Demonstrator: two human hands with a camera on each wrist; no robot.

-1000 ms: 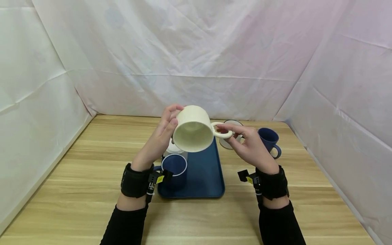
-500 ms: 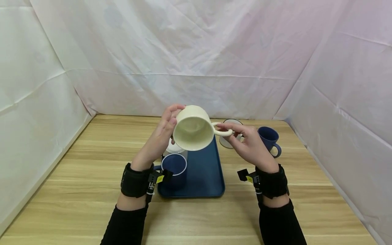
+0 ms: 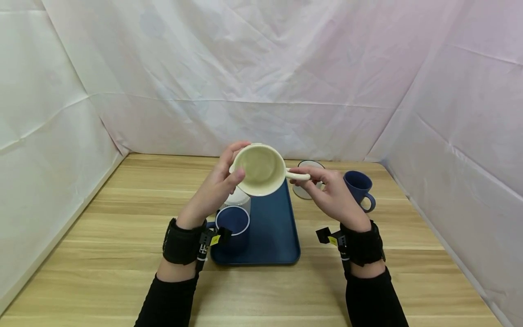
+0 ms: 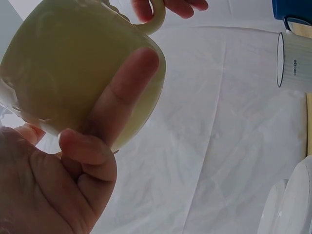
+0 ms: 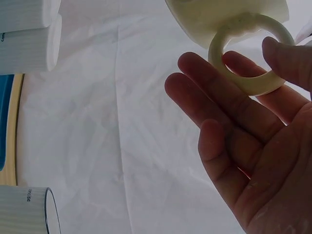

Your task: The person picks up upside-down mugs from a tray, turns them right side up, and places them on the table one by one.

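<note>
A plain cream mug point(image 3: 259, 169) with a round loop handle is held in the air above the far end of a blue tray point(image 3: 271, 227), tipped so its bare, glossy inside faces the head camera. The left hand point(image 3: 214, 190) cups its side, fingers wrapped round the body. The right hand point(image 3: 332, 193) pinches the handle, one finger seemingly through the loop.

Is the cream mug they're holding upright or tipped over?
Tipped. The cream mug lies on its side in the air, its empty mouth facing the head camera and its handle pointing sideways.
</note>
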